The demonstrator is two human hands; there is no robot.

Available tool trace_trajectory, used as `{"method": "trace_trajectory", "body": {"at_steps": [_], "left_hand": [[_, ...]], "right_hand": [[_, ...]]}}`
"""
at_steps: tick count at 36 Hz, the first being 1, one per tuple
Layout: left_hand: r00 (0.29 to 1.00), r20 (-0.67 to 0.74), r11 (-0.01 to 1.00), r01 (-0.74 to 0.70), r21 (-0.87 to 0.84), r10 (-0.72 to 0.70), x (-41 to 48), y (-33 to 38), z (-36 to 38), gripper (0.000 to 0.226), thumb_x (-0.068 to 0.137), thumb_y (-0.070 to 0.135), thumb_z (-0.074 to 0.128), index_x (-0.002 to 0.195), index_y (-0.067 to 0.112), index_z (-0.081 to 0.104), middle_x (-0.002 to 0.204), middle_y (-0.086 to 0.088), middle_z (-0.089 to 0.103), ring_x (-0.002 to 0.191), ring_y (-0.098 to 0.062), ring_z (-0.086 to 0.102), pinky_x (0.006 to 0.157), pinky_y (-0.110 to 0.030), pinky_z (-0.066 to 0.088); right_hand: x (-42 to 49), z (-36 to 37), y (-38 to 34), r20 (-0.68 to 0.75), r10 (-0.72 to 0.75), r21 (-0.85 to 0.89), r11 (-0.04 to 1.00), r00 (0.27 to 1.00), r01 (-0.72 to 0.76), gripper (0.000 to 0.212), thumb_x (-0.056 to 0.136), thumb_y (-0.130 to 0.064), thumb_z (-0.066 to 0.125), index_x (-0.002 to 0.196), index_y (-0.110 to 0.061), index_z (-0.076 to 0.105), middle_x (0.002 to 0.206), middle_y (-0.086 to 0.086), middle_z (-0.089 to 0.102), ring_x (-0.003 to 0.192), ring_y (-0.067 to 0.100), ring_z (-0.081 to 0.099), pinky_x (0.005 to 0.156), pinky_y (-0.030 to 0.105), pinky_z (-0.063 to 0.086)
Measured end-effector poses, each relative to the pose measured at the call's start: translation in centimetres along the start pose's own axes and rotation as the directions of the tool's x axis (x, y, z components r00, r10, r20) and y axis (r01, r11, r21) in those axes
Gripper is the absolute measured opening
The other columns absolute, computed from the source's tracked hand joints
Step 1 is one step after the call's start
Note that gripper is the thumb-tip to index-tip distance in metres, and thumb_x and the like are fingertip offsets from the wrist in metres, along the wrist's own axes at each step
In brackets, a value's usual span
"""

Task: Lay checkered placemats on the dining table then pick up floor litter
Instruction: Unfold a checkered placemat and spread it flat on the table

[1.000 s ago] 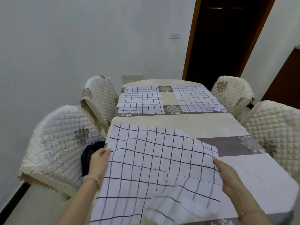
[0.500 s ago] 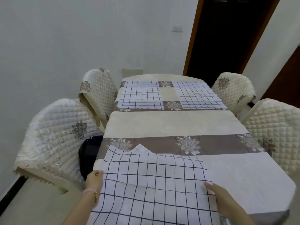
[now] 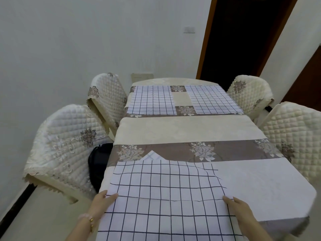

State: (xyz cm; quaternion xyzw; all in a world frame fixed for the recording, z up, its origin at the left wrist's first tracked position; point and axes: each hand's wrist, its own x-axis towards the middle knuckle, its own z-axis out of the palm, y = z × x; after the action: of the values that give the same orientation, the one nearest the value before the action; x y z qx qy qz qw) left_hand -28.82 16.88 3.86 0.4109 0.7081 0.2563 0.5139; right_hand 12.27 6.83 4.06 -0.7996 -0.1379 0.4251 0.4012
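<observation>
A white placemat with a dark grid (image 3: 165, 190) lies on the near left part of the dining table (image 3: 191, 131), its near end hanging over the front edge. My left hand (image 3: 102, 202) grips its left edge and my right hand (image 3: 239, 209) grips its right edge. A folded corner of cloth pokes out beyond its far edge. Two more checkered placemats lie flat at the far end, one on the left (image 3: 152, 100) and one on the right (image 3: 212, 100). No floor litter is in view.
Quilted cream chairs flank the table: two on the left (image 3: 67, 146) (image 3: 106, 96), two on the right (image 3: 248, 93) (image 3: 295, 136). A black bag (image 3: 99, 162) sits on the near left chair's seat. A dark doorway (image 3: 243, 35) opens behind the table.
The placemat came down from mid-air onto the table and slid toward the front edge. Both hands moved down and back with it, still holding its side edges.
</observation>
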Motion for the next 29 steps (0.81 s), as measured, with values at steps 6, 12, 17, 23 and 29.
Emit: {"method": "trace_trajectory", "body": {"at_steps": [6, 12, 17, 23, 29], "left_hand": [[0.996, 0.038, 0.994, -0.083, -0.076, 0.086, -2.7, 0.4, -0.6, 0.002, 0.085, -0.008, 0.060, 0.087, -0.009, 0.060, 0.074, -0.014, 0.065, 0.053, -0.016, 0.060, 0.039, -0.013, 0.045], [0.978, -0.012, 0.966, -0.207, -0.158, 0.207, -3.4, 2.0, -2.4, 0.004, 0.086, 0.000, 0.063, 0.088, 0.002, 0.065, 0.089, -0.015, 0.072, 0.069, -0.020, 0.067, 0.053, -0.023, 0.055], [0.950, -0.018, 0.929, -0.310, -0.201, 0.313, -4.3, 4.1, -3.6, 0.010, 0.087, 0.012, 0.063, 0.095, 0.015, 0.068, 0.088, -0.003, 0.076, 0.076, -0.019, 0.073, 0.060, -0.029, 0.055], [0.931, -0.068, 0.894, -0.365, -0.260, 0.360, -5.5, 5.4, -3.9, 0.016, 0.088, 0.010, 0.061, 0.103, 0.014, 0.067, 0.100, -0.007, 0.073, 0.091, -0.026, 0.069, 0.076, -0.040, 0.054], [0.918, -0.152, 0.872, -0.396, -0.288, 0.367, -6.8, 4.4, -4.8, 0.019, 0.089, 0.011, 0.060, 0.102, 0.022, 0.068, 0.092, 0.003, 0.075, 0.080, -0.014, 0.071, 0.056, -0.021, 0.054]], "right_hand": [[-1.4, -0.8, -0.8, -0.001, -0.060, 0.021, 0.998, 0.998, 0.060, 0.025, 0.088, -0.020, 0.064, 0.102, 0.001, 0.066, 0.117, 0.015, 0.064, 0.105, 0.028, 0.053, 0.093, 0.036, 0.039], [-2.5, -2.0, -2.5, -0.013, -0.172, 0.050, 0.984, 0.985, 0.172, 0.016, 0.089, -0.021, 0.062, 0.079, -0.010, 0.056, 0.099, 0.006, 0.053, 0.092, 0.023, 0.046, 0.087, 0.037, 0.036], [-3.3, -3.2, -4.1, -0.019, -0.254, 0.079, 0.964, 0.967, 0.254, 0.020, 0.087, -0.031, 0.063, 0.096, -0.013, 0.067, 0.118, 0.006, 0.059, 0.109, 0.031, 0.054, 0.099, 0.050, 0.045], [-4.1, -4.2, -5.5, -0.002, -0.336, 0.130, 0.934, 0.942, 0.333, 0.019, 0.087, -0.029, 0.064, 0.098, -0.014, 0.070, 0.109, 0.010, 0.069, 0.105, 0.033, 0.061, 0.095, 0.055, 0.048], [-4.4, -2.9, -6.6, 0.051, -0.342, 0.147, 0.932, 0.938, 0.332, 0.011, 0.088, -0.027, 0.063, 0.087, -0.018, 0.070, 0.102, 0.007, 0.069, 0.103, 0.032, 0.062, 0.095, 0.055, 0.048]]}}
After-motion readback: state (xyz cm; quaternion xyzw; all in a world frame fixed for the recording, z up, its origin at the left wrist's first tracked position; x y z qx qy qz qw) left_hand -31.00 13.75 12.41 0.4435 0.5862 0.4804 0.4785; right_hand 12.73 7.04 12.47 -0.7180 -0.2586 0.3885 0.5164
